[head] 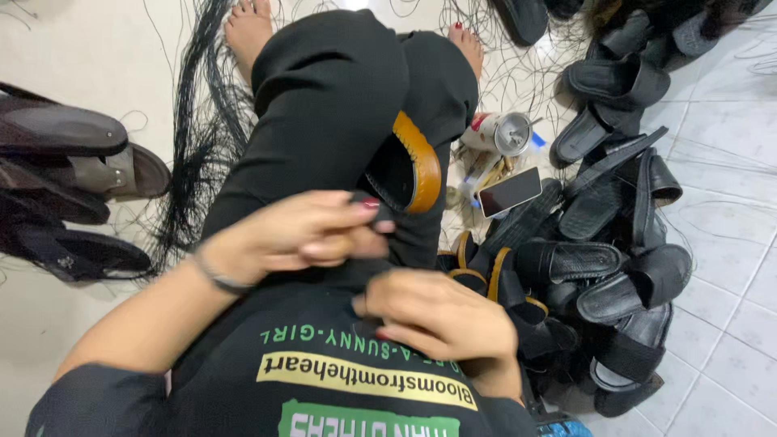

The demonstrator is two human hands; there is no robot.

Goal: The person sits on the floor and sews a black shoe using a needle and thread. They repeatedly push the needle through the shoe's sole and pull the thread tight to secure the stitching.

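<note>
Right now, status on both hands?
Left hand and right hand both pinching black sandal on lap. Sandal pile beside right hand. Nothing blocking.

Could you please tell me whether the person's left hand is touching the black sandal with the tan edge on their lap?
Touching. The head view shows the left hand with its fingertips closed on the near end of the black sandal; no gap shows between them.
</note>
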